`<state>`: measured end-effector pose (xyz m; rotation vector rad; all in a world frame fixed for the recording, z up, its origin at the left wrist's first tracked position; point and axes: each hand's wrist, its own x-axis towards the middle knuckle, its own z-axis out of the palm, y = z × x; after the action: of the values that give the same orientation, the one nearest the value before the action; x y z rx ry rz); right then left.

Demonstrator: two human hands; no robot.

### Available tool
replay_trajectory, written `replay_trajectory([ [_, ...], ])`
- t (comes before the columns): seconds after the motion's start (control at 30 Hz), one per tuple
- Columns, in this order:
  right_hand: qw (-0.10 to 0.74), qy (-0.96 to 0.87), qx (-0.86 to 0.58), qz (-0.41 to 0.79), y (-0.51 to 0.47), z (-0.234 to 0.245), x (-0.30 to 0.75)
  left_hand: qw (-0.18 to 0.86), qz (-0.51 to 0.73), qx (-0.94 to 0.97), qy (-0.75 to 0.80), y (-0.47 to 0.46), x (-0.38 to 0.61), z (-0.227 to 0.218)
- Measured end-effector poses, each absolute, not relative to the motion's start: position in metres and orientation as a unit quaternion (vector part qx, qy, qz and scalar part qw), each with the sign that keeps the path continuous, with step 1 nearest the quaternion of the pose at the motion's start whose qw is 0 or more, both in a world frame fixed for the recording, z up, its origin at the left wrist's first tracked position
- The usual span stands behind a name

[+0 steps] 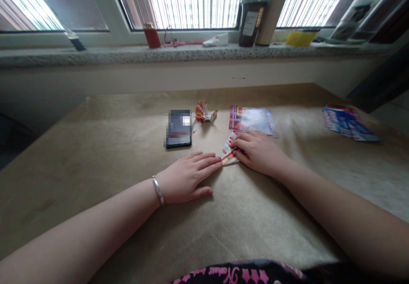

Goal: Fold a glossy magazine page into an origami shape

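Observation:
A folded piece of printed paper (227, 150), white with red and orange, lies on the table in front of me. My right hand (257, 152) rests over its right part with bent fingers, gripping it against the tabletop and hiding much of it. Stretched out flat, my left hand (188, 175) touches the paper's left corner with its fingertips. Just beyond the hands stands a folded paper crane (205, 113) in red and white. To the crane's left is a phone (179, 128) with a blurred screen.
Glossy printed sheets (252, 118) lie just beyond my right hand. More blue and red leaflets (349, 124) are fanned out at the table's right. Along the stone windowsill (111, 54) stand a red container (151, 36), a dark lidded jar (251, 24) and a yellow box (301, 38).

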<state>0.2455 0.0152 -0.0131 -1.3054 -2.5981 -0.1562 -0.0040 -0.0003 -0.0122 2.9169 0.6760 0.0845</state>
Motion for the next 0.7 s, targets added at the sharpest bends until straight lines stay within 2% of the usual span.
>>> replay_trajectory([
  [0.23, 0.113, -0.897, -0.427, 0.001, 0.009, -0.013, 0.23, 0.069, 0.03, 0.971, 0.229, -0.002, -0.003, -0.012],
  [0.7, 0.115, -0.876, -0.468, 0.025, 0.02, -0.022, 0.236, 0.04, 0.046, 0.972, 0.227, -0.005, -0.001, -0.009],
])
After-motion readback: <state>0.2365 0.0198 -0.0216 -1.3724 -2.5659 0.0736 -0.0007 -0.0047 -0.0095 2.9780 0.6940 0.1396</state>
